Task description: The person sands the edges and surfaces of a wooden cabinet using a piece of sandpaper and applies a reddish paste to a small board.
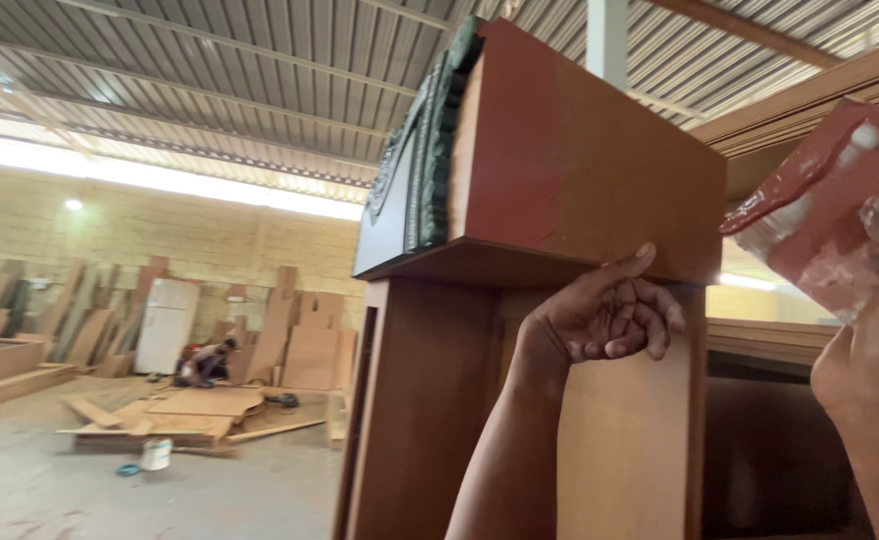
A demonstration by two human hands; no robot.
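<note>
The left hand (610,315) is raised against a tall wooden cabinet (560,300), its fingers curled loosely inward and its thumb stretched up so that the tip touches the lower edge of the reddish-brown top block (590,160); it has hold of nothing, only resting there. The right hand (875,330) sits at the right edge of the view, closed around a folded piece of reddish sandpaper (825,200) (its pale worn patches show along the creases), which is held up just beside the right end of the top block, apart from it. Dark green carved trim (430,150) runs up the front face of that block, seen almost edge-on. Below the block the cabinet's lighter brown side panel (620,440) runs down behind the left forearm. Behind the right hand, long wooden boards (810,100) lie stacked crosswise. Farther back, on the left, the workshop floor (30,480) carries a low pile of flat boards (175,410) with a small white bucket (156,453) near it. Another person (205,362) crouches beyond the pile, close to a white refrigerator (168,322), and more boards (290,330) lean against the brick wall (110,230) under a corrugated metal roof (210,70).
</note>
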